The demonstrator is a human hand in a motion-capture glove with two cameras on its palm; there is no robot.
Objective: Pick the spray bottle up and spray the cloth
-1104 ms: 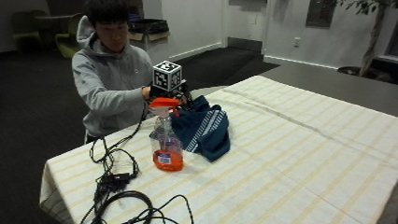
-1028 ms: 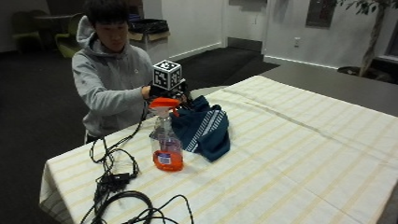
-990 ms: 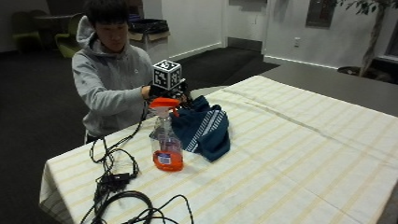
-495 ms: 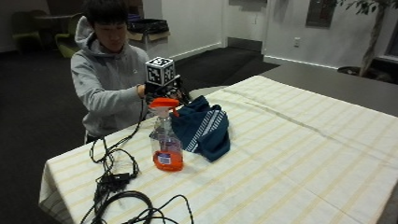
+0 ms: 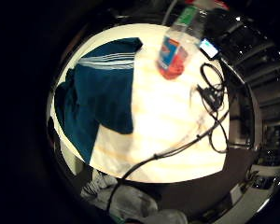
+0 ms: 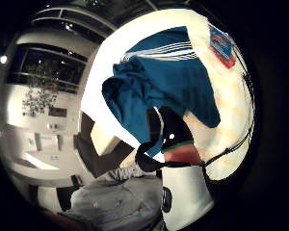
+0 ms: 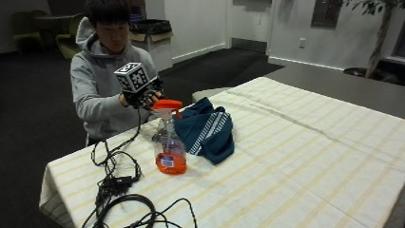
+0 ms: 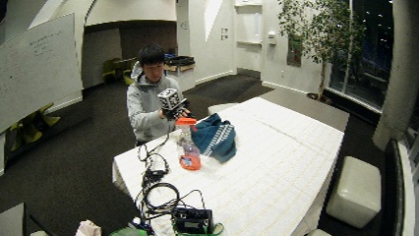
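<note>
A clear spray bottle (image 7: 169, 151) with orange liquid and an orange trigger head stands upright on the striped tablecloth (image 7: 303, 156) near the table's left end. Just behind and right of it lies a crumpled blue cloth (image 7: 206, 130) with white stripes. My gloved right hand (image 7: 143, 98) hovers in the air beside the bottle's head, on the person's side, fingers relaxed and holding nothing. The palm views look down on the cloth (image 5: 100, 93) and the bottle (image 5: 177, 46) from a distance. The gloved thumb (image 6: 168, 130) shows over the cloth (image 6: 168, 77).
Black cables (image 7: 117, 183) trail across the table's left corner, close to the bottle's base. A black box (image 8: 191, 219) sits at the near end. The table edge runs just in front of the person. A white seat (image 8: 357, 189) stands on the floor.
My gloved hand has drawn back from above the bottle's head toward the person. Bottle and cloth have stayed where they were.
</note>
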